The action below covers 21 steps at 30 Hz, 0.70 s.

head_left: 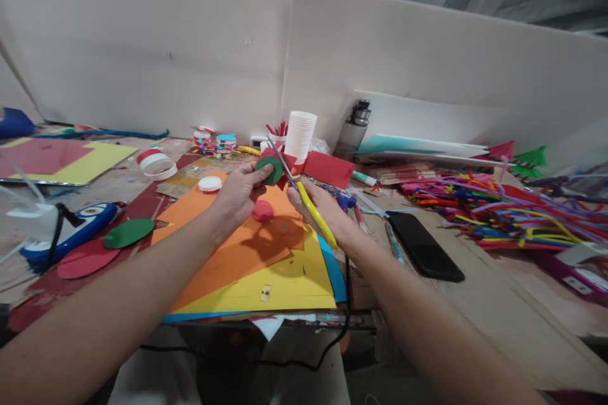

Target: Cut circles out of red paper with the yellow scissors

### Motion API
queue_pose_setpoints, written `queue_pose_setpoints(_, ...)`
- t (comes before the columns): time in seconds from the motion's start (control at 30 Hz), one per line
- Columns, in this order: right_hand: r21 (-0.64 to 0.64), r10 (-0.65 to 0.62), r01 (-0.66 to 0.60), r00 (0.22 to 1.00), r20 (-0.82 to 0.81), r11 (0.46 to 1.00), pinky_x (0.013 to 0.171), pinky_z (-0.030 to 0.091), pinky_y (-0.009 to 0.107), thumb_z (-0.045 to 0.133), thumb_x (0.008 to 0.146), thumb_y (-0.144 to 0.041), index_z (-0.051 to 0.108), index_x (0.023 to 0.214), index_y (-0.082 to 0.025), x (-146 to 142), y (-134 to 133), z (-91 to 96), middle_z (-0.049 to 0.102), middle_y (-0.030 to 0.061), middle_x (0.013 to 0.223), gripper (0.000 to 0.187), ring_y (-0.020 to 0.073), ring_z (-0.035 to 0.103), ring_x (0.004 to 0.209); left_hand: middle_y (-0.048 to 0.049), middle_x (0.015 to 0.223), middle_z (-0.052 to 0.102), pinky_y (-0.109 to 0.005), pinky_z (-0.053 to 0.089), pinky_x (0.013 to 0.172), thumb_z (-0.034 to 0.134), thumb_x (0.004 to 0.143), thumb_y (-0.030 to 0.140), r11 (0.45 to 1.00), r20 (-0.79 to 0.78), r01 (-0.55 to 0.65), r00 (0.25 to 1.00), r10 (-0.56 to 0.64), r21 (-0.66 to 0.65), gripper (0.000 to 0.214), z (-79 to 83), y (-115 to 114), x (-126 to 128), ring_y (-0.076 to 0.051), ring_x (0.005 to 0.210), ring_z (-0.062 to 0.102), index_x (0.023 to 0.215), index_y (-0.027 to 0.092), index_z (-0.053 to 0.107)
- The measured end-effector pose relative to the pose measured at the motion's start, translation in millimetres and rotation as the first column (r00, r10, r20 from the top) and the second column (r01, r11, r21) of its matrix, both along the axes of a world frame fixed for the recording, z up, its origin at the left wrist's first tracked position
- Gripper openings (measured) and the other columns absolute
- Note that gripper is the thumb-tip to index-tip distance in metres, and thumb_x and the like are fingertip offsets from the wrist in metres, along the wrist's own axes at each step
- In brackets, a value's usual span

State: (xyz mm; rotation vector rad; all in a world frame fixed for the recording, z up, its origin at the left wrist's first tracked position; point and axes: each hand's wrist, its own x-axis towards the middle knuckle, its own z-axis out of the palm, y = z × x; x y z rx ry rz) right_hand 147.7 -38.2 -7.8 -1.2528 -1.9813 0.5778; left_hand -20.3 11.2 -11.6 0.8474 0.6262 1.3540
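My left hand (239, 193) pinches a small green paper circle (268, 171) between thumb and fingers, with red paper showing behind it. Yellow-handled scissors (314, 212) are gripped in my right hand (320, 205). Their blades point up and away, close beside the green circle and against the red paper. Below my hands lies a small red round piece (263, 211) on orange paper sheets (223, 272). Yellow paper (304, 288) lies under the orange sheets. Just beyond the scissors stands a stack of white paper cups (301, 130).
A black phone (425, 247) and a heap of pipe cleaners (513, 202) lie on the right. Larger green (128, 233) and red paper ovals (88, 259) are on the left, near a blue-and-white device (71, 234). A bottle (354, 130) stands by the back board.
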Motion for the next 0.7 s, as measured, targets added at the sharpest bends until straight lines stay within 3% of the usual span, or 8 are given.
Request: queue_pose_setpoints(0.7, -0.042, 0.033, -0.035, 0.999, -0.032, 0.999, 0.057, 0.036, 0.023, 0.047, 0.089, -0.056, 0.046, 0.083, -0.021, -0.6, -1.6, 4.5, 0.044, -0.0019, 0.073, 0.036, 0.0109, 0.042, 0.065, 0.0, 0.065, 0.066, -0.018, 0.033, 0.048, 0.087, 0.056, 0.023, 0.999, -0.012, 0.033, 0.999, -0.033, -0.003, 0.026, -4.2, 2.9, -1.3, -0.006, 0.056, 0.055, 0.072, 0.015, 0.068)
